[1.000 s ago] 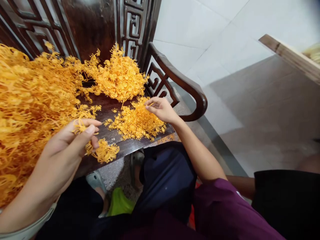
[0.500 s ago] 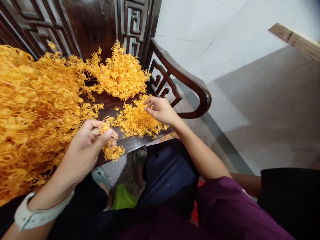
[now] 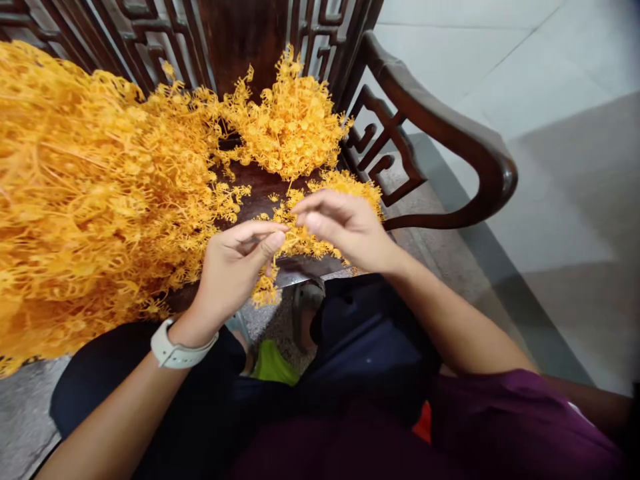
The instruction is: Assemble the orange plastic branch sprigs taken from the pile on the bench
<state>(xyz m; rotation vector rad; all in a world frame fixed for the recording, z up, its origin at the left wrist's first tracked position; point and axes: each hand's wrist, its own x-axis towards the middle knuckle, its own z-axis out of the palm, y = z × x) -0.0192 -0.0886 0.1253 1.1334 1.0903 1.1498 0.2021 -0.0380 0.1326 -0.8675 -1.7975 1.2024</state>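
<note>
Sprig of orange-yellow artificial blossom [image 3: 265, 292], and it's hanging under the left hand [image 3: 240, 263], right by the front edge of the bench! Thumb and forefinger of that hand come together in a tight pinch, with the sprig dangling below. Just beside it, the right hand [image 3: 350, 230] hovers with fingers curved over the thumb; whether anything sits between those fingertips, I cannot tell. The two hands are close but apart. Behind the right hand spreads a low pile of loose blossom heads [image 3: 360, 187], on the dark wooden bench [image 3: 255, 181]. Further back, a fuller clump [image 3: 295, 127] stands against the backrest [image 3: 240, 40], and off to the left, what a great orange-yellow mound [image 3: 110, 200]! A curved armrest [image 3: 445, 127] sweeps round at right. White wristband [image 3: 180, 351] on the left wrist, dark trousers [image 3: 373, 327] below.
</note>
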